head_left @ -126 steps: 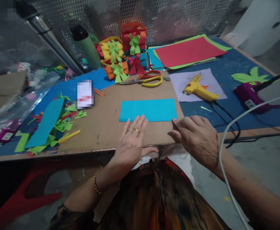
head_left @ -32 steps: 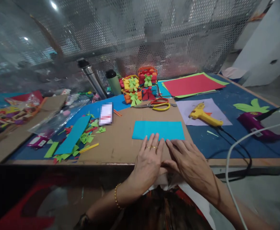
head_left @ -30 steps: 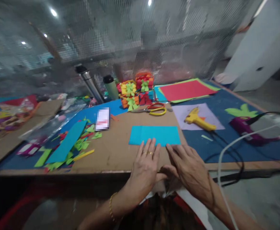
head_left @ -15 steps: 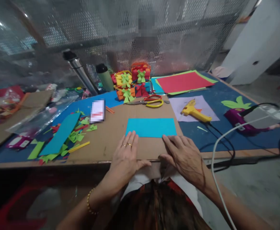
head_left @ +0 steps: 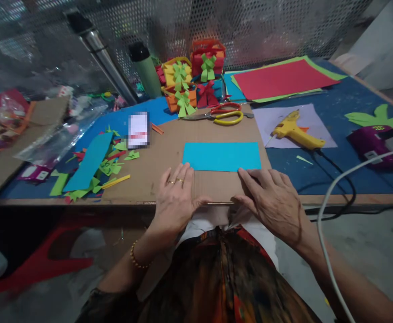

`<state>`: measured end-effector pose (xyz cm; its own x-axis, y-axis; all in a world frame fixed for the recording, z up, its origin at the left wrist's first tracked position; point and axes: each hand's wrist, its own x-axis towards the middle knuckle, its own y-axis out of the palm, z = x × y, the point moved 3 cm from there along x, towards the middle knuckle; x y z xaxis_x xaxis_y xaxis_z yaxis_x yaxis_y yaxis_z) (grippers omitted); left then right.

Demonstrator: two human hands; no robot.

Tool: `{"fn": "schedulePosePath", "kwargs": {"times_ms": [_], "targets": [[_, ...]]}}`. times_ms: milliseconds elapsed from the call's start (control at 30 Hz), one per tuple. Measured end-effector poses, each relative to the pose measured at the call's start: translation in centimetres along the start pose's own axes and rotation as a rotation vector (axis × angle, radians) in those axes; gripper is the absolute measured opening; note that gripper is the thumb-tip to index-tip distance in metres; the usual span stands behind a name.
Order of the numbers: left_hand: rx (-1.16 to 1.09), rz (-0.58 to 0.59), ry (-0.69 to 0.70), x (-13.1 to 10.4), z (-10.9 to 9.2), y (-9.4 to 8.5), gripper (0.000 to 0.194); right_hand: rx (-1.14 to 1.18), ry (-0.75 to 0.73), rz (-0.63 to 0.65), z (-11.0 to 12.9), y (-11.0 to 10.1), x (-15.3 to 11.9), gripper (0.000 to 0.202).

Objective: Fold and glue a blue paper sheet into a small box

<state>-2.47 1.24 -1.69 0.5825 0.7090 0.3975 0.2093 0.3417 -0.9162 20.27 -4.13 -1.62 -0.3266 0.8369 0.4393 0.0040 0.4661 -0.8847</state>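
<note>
A blue rectangle of paper (head_left: 222, 156) lies flat on a brown cardboard sheet (head_left: 162, 157). At its near left corner rest the fingertips of my left hand (head_left: 175, 195), palm down with the fingers stretched out and the thumb apart. My right hand (head_left: 272, 202) lies palm down at the near right corner, its index fingertip at the paper's edge and its thumb spread. Beyond the paper are scissors (head_left: 216, 115) with red and yellow handles. A yellow glue gun (head_left: 299, 130) sits to the right on a pale purple sheet (head_left: 261, 119).
Small paper baskets with bows (head_left: 192, 83) stand at the back beside a green bottle (head_left: 145, 72) and a steel flask (head_left: 104, 63). Red and green sheets (head_left: 287, 80) lie back right. Paper scraps (head_left: 110, 166) are heaped left. A white cable (head_left: 327, 197) crosses near my right forearm.
The head view has tilted down, so the table sits higher in the picture. Both hands stay flat at the blue paper's near edge, with no clear movement against it.
</note>
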Motion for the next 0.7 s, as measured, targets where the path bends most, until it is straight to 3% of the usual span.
{"fn": "schedulePosePath", "kwargs": {"times_ms": [167,267,400,500,700], "targets": [[0.046,-0.015,-0.021,1.7,-2.3,-0.2,0.088,-0.002,0.0,0.041,0.0,0.2,0.1,0.061],[-0.035,-0.037,0.121,3.0,-4.8,0.3,0.092,0.007,0.001,0.053,-0.2,0.3,0.1,0.059],[-0.13,0.056,0.254,3.8,-6.9,1.6,0.1,0.011,-0.015,0.037,-0.2,0.2,0.0,0.057],[-0.126,0.083,0.229,3.5,-6.4,2.0,0.102,-0.001,-0.026,0.003,-0.1,0.0,0.0,0.059],[-0.031,0.073,0.081,1.6,-1.8,1.6,0.111,0.027,-0.02,-0.075,-0.1,0.0,-0.1,0.057]]}}
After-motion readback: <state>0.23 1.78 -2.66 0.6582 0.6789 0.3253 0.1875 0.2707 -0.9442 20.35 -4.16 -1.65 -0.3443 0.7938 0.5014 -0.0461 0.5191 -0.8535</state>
